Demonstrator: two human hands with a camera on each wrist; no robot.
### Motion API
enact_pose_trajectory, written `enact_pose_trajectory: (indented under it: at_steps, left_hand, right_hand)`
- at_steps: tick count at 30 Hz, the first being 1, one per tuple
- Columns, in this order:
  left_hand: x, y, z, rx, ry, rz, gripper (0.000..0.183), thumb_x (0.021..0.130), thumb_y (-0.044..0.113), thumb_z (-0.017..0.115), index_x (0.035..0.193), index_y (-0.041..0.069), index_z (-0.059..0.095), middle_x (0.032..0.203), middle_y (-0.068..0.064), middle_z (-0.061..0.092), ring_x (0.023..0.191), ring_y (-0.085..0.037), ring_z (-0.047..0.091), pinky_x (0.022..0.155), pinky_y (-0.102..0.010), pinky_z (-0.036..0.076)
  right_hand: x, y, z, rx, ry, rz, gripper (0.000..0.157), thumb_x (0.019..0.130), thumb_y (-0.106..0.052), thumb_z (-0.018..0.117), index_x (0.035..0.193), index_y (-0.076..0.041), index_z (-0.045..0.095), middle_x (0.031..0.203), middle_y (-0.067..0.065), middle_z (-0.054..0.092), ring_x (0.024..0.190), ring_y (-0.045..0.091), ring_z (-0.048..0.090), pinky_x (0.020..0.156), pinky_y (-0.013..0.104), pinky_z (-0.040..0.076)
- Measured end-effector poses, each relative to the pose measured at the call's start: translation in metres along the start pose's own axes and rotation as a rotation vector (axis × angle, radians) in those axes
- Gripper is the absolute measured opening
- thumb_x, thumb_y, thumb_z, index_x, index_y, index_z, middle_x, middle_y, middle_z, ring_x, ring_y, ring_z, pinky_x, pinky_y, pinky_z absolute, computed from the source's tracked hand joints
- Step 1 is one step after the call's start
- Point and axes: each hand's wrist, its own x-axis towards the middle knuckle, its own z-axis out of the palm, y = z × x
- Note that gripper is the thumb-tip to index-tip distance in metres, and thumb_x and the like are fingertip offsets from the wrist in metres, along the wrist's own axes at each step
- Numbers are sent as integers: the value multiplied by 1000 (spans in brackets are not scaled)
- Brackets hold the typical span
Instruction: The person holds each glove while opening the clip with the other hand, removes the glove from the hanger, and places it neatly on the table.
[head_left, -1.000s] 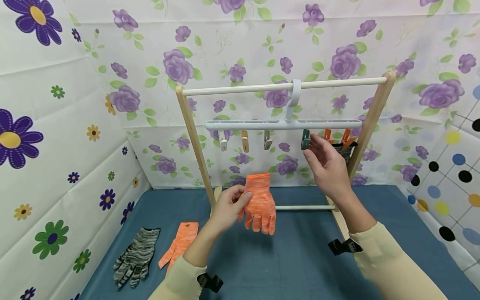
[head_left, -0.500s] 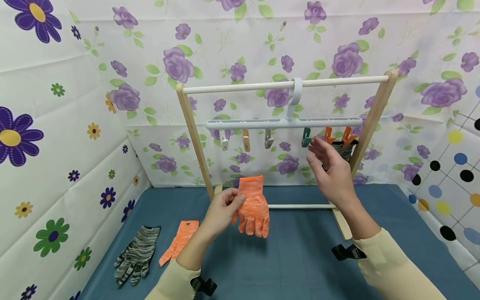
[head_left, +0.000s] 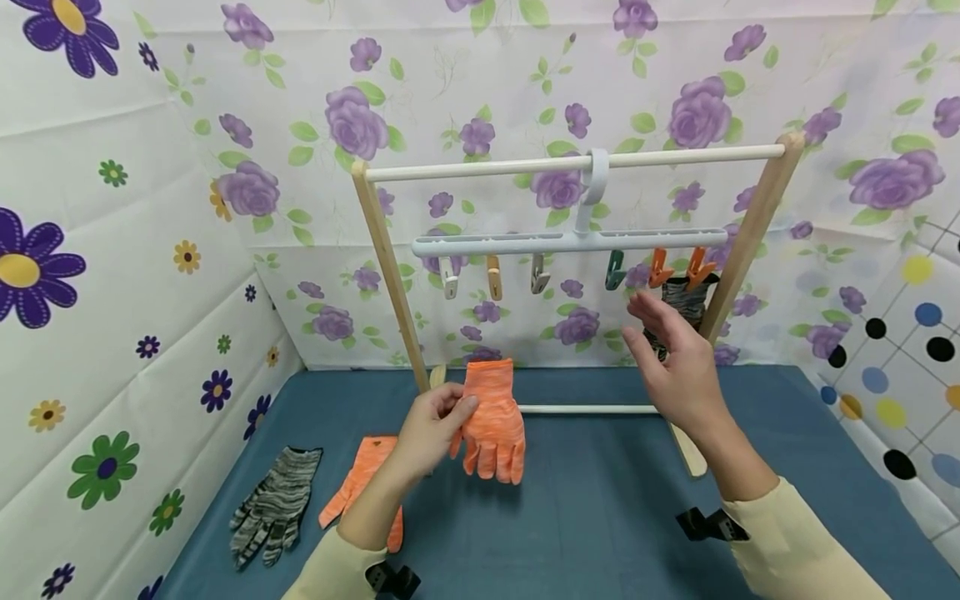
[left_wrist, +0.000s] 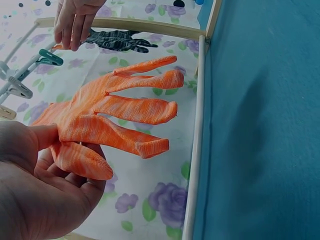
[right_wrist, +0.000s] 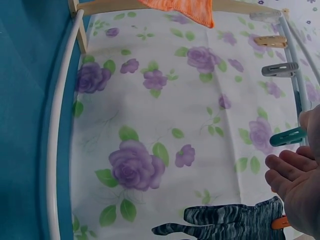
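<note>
My left hand (head_left: pixel 431 429) pinches an orange knit glove (head_left: pixel 492 421) at its side, thumb in front. The glove hangs fingers down, below the hanger bar. In the left wrist view the thumb presses the glove (left_wrist: pixel 120 107) near its own thumb part. Apart from everything, my right hand (head_left: pixel 678 358) is raised with its fingers extended, just below and right of a green clothespin (head_left: pixel 615 270). Behind it a black-and-grey glove (head_left: pixel 688 298) hangs from two orange clothespins (head_left: pixel 660 268). The right wrist view shows that hand (right_wrist: pixel 297 185) holding nothing.
A white hanger (head_left: pixel 510 243) hooks over the rod of a wooden rack (head_left: pixel 390 275). White (head_left: pixel 448 277), tan (head_left: pixel 493 278) and grey clothespins (head_left: pixel 539 274) hang along its left half. On the blue cloth at left lie a grey glove (head_left: pixel 279 500) and another orange glove (head_left: pixel 367 471).
My left hand has moved left and slightly down with the orange glove. The right hand has drawn away from the green clothespin, down and to the right, its fingers spreading off it.
</note>
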Motion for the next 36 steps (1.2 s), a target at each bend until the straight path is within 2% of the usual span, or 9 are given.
enact_pose_trajectory:
  at_steps: [9,15,23,25,27,30,31,33,36]
  left_hand:
    - [-9,-4,-8,18,11,-47,28,112,25,59,119,-1,68,72,-17,59,45,-26,49,44,-29,43]
    - [-15,-9,-14,30,25,-101,28,111,25,60,120,-1,68,70,-13,53,43,-15,42,44,-26,37]
    - [-21,-17,-18,66,29,-144,26,110,23,62,120,0,69,71,-9,57,43,-15,42,45,-28,39]
    - [-22,-20,-18,73,28,-153,25,110,23,62,120,1,69,71,-9,58,44,-14,40,45,-28,38]
    - [-23,-22,-18,73,26,-162,25,110,23,63,120,1,69,70,-8,57,43,-14,39,45,-28,38]
    - [-25,-26,-19,69,21,-180,25,110,23,63,120,1,69,69,-7,55,43,-14,37,45,-28,37]
    - [-26,-28,-19,66,17,-186,25,110,23,63,120,1,69,67,-6,54,42,-14,37,45,-28,37]
    - [-27,-31,-20,57,6,-199,26,110,24,63,120,0,68,66,-6,53,40,-14,38,43,-29,37]
    - [-29,-36,-21,35,-9,-216,26,111,23,62,121,-1,67,63,-6,50,38,-16,38,40,-32,36]
  right_hand:
    - [-16,-2,-3,-84,-29,-2,55,105,-10,70,157,-7,52,148,14,62,134,36,61,106,8,35]
    - [-25,1,-5,-127,-44,-4,56,104,-11,71,157,-8,52,148,13,62,133,35,61,110,13,37]
    - [-38,3,-7,-171,-78,-25,57,104,-11,72,157,-8,51,148,13,62,133,32,61,111,13,35]
    - [-41,3,-7,-176,-84,-33,58,103,-10,72,157,-8,51,147,13,62,133,32,61,113,18,39]
    - [-44,3,-8,-185,-93,-35,59,103,-9,72,158,-9,50,148,12,61,134,32,60,113,30,44]
    - [-49,4,-8,-198,-108,-31,61,103,-9,72,159,-11,49,150,11,60,136,32,59,104,44,50]
    - [-51,5,-8,-203,-112,-32,61,103,-9,73,159,-11,49,150,11,60,136,33,58,98,43,53]
    - [-55,5,-9,-205,-121,-35,62,102,-9,74,159,-10,49,151,12,59,136,33,58,89,33,56]
    - [-59,7,-10,-204,-131,-40,66,100,-7,75,160,-11,48,152,11,59,137,33,57,93,15,48]
